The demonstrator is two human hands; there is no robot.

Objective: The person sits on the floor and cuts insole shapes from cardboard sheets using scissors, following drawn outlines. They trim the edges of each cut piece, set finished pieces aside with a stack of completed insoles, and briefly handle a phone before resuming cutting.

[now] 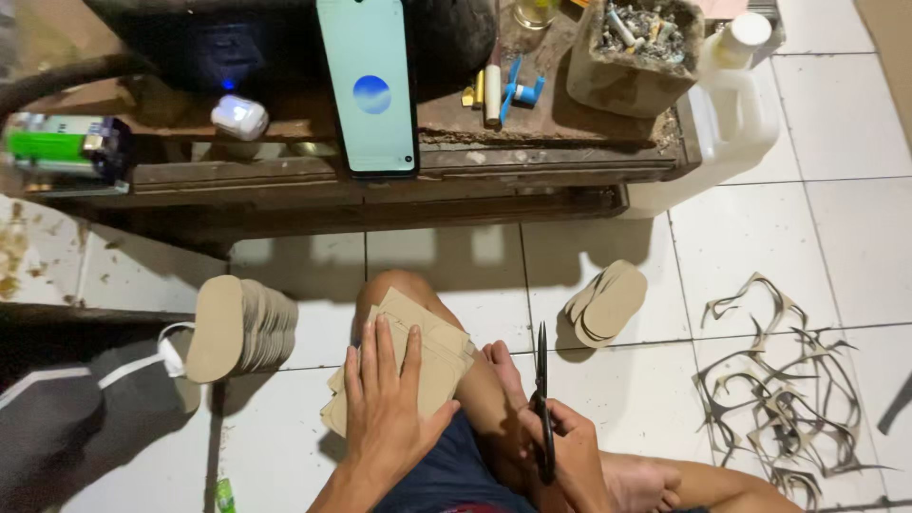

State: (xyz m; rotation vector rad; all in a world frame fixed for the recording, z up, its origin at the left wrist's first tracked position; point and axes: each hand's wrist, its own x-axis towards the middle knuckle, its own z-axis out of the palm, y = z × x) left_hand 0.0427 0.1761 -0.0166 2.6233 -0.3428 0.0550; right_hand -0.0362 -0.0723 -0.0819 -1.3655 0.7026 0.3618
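Tan cardboard sheets (418, 366) lie under spread left hand (385, 404); right hand (570, 456) grips scissors (543, 399).

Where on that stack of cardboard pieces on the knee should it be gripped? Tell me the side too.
Probably the near edge of the stack of cardboard pieces, coming from the person's side. It lies flat across the knee with the left hand already spread on top, and its corners overhang the leg, leaving room for a thumb beneath. The right hand is taken up with the scissors.
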